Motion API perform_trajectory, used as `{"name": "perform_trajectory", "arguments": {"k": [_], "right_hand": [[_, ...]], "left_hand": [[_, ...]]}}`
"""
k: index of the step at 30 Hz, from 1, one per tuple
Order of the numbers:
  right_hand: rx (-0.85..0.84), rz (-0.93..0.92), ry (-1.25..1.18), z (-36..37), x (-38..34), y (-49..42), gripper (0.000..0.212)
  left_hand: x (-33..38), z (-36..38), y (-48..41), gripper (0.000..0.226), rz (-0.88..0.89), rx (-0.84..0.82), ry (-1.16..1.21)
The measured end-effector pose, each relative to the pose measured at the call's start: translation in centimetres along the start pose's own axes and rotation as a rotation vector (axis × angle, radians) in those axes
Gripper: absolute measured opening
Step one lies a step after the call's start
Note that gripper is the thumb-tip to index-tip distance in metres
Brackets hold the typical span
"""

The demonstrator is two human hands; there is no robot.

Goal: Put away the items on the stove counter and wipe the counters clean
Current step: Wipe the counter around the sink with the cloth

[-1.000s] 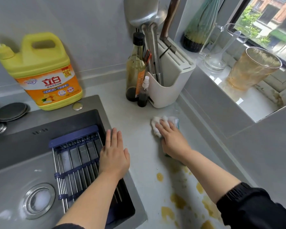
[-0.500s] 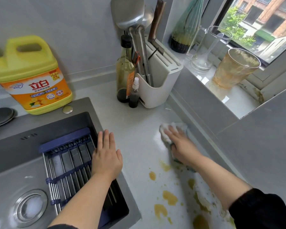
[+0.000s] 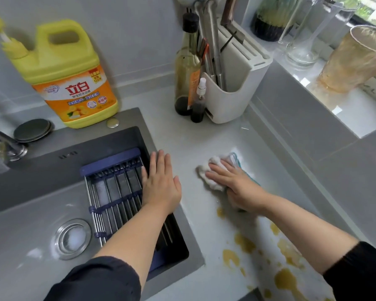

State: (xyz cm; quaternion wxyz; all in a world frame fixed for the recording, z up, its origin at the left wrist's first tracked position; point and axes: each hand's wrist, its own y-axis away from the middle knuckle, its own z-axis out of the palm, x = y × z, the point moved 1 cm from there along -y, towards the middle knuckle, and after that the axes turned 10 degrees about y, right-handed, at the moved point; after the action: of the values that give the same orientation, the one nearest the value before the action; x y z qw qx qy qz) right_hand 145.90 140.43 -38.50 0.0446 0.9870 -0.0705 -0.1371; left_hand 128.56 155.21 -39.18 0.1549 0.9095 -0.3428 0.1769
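Right hand (image 3: 237,184): flat fingers pressing cloth (image 3: 212,171), counter (image 3: 193,137) right of sink (image 3: 41,177); no curl round it.
Left hand (image 3: 161,185): flat, empty, on sink's right rim.
Left to do: yellow stains (image 3: 244,244), near-right of sink, unwiped.

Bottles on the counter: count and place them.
3. The yellow plastic detergent jug stands behind the steel sink; the tall glass bottle and small dark spray bottle stand left of the white utensil holder. Others may be hidden.
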Motion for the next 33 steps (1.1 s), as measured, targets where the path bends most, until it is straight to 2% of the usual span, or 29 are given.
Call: {"name": "perform_trajectory", "arguments": {"k": [2, 5, 8, 11, 14, 16, 19, 22, 27, 30, 33], "right_hand": [[0.002, 0.058, 0.028, -0.8, 0.9, -3.0, 0.074], [-0.056, 0.106, 0.071, -1.8, -0.2, -8.8, 0.056], [-0.044, 0.122, 0.029, -1.8, -1.5, -10.2, 0.053], [0.018, -0.041, 0.016, -0.4, -2.4, -5.7, 0.067], [-0.045, -0.172, 0.029, 0.6, -2.4, -1.9, 0.071], [-0.096, -0.143, 0.039, 0.0, -1.6, -3.5, 0.069], [-0.061, -0.047, 0.064, -1.3, -1.2, -9.9, 0.069], [-0.043, 0.036, 0.071, -1.7, -2.3, -13.5, 0.054], [0.038, -0.072, 0.005, -0.5, -3.5, -6.9, 0.064], [0.011, -0.093, 0.008, 0.9, -3.8, -1.8, 0.062], [-0.041, -0.046, 0.0, 0.0, -3.2, -4.2, 0.061]], "left_hand": [[0.2, 0.1, 0.0, 0.065, 0.001, -0.004, -0.006], [0.1, 0.0, 0.0, 0.064, -0.007, 0.0, -0.018], [0.2, 0.1, 0.1, 0.064, -0.015, 0.008, -0.026], [0.1, 0.0, 0.1, 0.064, -0.008, -0.003, -0.031], [0.2, -0.2, 0.1, 0.063, -0.002, -0.019, -0.044], [0.2, -0.2, 0.1, 0.063, -0.007, -0.014, -0.054], [0.3, -0.2, 0.0, 0.064, -0.014, -0.019, -0.064], [0.4, -0.2, 0.1, 0.064, -0.016, -0.004, -0.088], [0.4, -0.3, 0.2, 0.063, -0.01, -0.002, -0.091], [0.3, -0.3, 0.3, 0.062, -0.003, -0.012, -0.076], [0.3, -0.4, 0.1, 0.062, 0.001, -0.01, -0.063]]}}
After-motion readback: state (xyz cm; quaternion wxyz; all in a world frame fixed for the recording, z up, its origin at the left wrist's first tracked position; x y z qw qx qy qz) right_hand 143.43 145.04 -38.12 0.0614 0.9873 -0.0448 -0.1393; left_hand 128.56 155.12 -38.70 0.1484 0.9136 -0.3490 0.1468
